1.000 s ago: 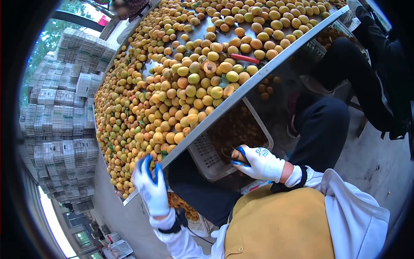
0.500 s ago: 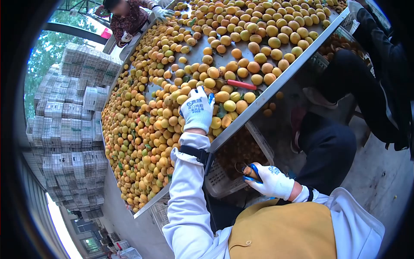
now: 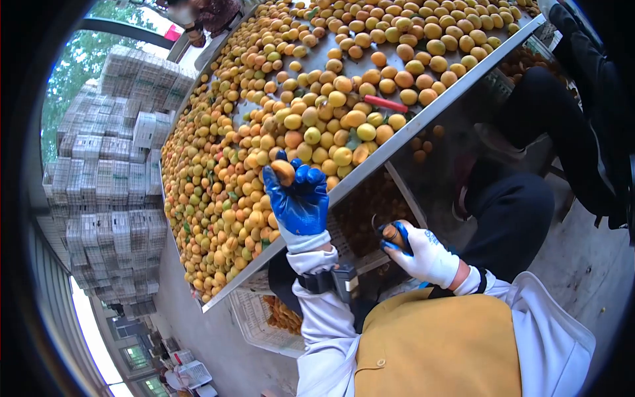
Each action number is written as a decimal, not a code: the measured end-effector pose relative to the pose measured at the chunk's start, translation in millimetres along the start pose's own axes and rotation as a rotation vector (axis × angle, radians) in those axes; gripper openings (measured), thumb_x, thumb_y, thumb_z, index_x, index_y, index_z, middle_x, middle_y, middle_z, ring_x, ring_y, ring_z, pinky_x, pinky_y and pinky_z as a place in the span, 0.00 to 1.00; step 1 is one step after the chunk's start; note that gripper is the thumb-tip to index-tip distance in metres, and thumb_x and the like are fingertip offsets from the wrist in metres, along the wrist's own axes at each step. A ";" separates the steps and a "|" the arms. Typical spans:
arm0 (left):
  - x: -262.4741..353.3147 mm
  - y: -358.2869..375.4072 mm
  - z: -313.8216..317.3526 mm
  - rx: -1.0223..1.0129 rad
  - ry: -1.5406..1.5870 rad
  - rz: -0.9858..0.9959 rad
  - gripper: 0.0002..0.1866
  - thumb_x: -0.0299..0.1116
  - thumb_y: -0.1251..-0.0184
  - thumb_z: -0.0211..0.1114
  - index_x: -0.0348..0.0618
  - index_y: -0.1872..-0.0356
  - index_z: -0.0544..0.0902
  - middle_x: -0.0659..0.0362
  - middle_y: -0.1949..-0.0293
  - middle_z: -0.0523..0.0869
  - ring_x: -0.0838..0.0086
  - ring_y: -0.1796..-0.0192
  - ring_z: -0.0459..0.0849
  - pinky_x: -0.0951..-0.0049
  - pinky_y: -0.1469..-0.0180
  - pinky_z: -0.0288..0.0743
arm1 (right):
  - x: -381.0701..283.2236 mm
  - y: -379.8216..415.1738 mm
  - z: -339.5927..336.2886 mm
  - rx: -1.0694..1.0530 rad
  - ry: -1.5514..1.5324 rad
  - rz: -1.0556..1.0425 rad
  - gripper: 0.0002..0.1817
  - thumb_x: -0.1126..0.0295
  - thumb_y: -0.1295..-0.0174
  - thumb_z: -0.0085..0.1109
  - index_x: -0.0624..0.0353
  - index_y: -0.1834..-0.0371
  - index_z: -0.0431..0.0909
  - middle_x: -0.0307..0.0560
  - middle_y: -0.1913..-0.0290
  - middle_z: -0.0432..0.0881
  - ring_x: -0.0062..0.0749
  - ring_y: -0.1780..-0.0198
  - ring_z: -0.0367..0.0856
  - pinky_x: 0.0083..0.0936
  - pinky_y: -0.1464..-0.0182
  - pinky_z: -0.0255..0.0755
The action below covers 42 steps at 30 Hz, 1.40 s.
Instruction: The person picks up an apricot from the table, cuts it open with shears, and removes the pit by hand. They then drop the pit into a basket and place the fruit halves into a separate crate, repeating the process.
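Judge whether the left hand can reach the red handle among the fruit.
Probably yes: the red handle lies uncovered, only loose fruit between it and the left hand, though the held apricot may need releasing first.

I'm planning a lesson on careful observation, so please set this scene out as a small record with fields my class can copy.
Left hand: gloved, blue palm showing, holding one apricot
Right hand: gloved, gripping a brown object; its exact kind is unclear
Table: metal-edged, spread with many loose apricots
On the fruit: a red stick-like object
Below the table edge: a white crate holding orange pieces
Background: stacked crates; another person at the far side
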State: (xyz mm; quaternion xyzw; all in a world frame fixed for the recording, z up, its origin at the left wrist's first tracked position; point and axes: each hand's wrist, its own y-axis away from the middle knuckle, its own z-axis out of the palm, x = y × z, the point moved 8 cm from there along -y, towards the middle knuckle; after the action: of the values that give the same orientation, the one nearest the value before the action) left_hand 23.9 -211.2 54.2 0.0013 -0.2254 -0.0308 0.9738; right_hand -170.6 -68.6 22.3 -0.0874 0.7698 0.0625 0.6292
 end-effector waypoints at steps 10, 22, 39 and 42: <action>-12.6 68.0 -25.3 0.124 0.004 -0.031 0.23 0.46 0.15 0.53 0.41 0.32 0.77 0.46 0.35 0.81 0.57 0.43 0.87 0.54 0.38 0.83 | -7.6 4.5 25.2 -0.080 -0.012 -0.040 0.17 0.68 0.32 0.67 0.64 0.46 0.74 0.63 0.64 0.86 0.61 0.60 0.87 0.39 0.58 0.79; -66.2 118.2 -27.8 0.264 -0.546 -0.137 0.25 0.50 0.14 0.52 0.37 0.40 0.82 0.53 0.51 0.87 0.70 0.53 0.86 0.69 0.44 0.83 | 6.0 4.2 35.7 -0.141 0.036 0.020 0.15 0.65 0.28 0.64 0.63 0.47 0.75 0.64 0.60 0.86 0.62 0.57 0.87 0.43 0.54 0.80; -70.8 124.7 -26.1 0.327 -0.683 -0.008 0.21 0.46 0.15 0.52 0.37 0.59 0.82 0.55 0.65 0.85 0.68 0.64 0.87 0.65 0.53 0.85 | 8.8 8.5 44.7 -0.254 0.092 0.088 0.20 0.63 0.26 0.59 0.70 0.43 0.70 0.69 0.57 0.86 0.66 0.56 0.86 0.48 0.54 0.80; -66.9 120.9 -28.2 0.264 -0.784 -0.108 0.21 0.46 0.15 0.53 0.37 0.60 0.82 0.55 0.66 0.85 0.69 0.65 0.86 0.67 0.55 0.84 | 12.4 8.0 47.2 -0.257 0.037 0.013 0.16 0.63 0.25 0.57 0.65 0.44 0.73 0.64 0.58 0.87 0.60 0.57 0.87 0.45 0.53 0.79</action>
State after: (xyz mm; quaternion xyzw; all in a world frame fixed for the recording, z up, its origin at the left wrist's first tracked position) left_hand -16.5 -86.9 1.5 0.1261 -0.5806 -0.0509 0.8028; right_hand -129.5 -51.7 0.5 -0.1637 0.7675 0.1630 0.5980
